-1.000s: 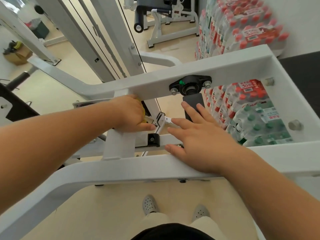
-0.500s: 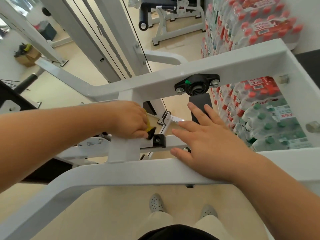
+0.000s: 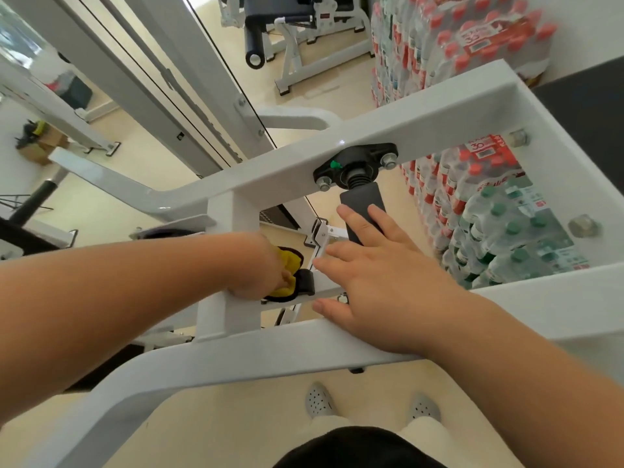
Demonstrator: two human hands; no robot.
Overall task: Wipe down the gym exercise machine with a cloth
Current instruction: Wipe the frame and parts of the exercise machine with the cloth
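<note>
A white steel exercise machine frame (image 3: 415, 126) fills the view from above, with a near crossbar (image 3: 236, 363) and a short upright post (image 3: 229, 265) joining it to the far bar. My left hand (image 3: 260, 270) grips a yellow cloth (image 3: 290, 265) with a dark edge and holds it against the inner side of that post, by a black bracket (image 3: 305, 282). My right hand (image 3: 381, 282) lies flat with spread fingers on the near crossbar, fingertips reaching a black pad (image 3: 363, 211) hanging under a black bolted mount (image 3: 354, 165).
Shrink-wrapped packs of water bottles (image 3: 499, 238) are stacked at the right, under and behind the frame. Slanted white rails with a cable (image 3: 175, 82) rise at upper left. Another white machine (image 3: 304, 35) stands at the back. My grey shoes (image 3: 317, 400) stand on the beige floor below.
My left hand has slid down and toward me along the post, and more of the yellow cloth now shows. My right hand stays flat on the crossbar.
</note>
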